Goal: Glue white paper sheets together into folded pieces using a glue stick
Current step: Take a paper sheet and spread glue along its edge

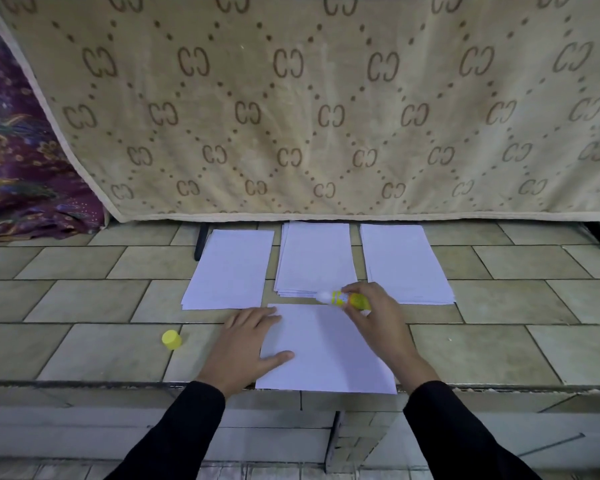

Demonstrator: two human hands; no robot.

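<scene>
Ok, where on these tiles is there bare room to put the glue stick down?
Bare tiles right of the front sheet, nearer than the right stack, by the right hand holding the glue stick. More left of the yellow cap. Crowded: between cap and left hand, and around the middle stack.

Our left hand (250, 344) lies flat, palm down, fingers straight, thumb spread, pressing on the sheet (329, 355). Our right hand (374, 322) sits ahead and to the right, fingers curled round the glue stick (349, 299). Both forearms, in black sleeves (174, 434), extend forward and converge slightly.
</scene>
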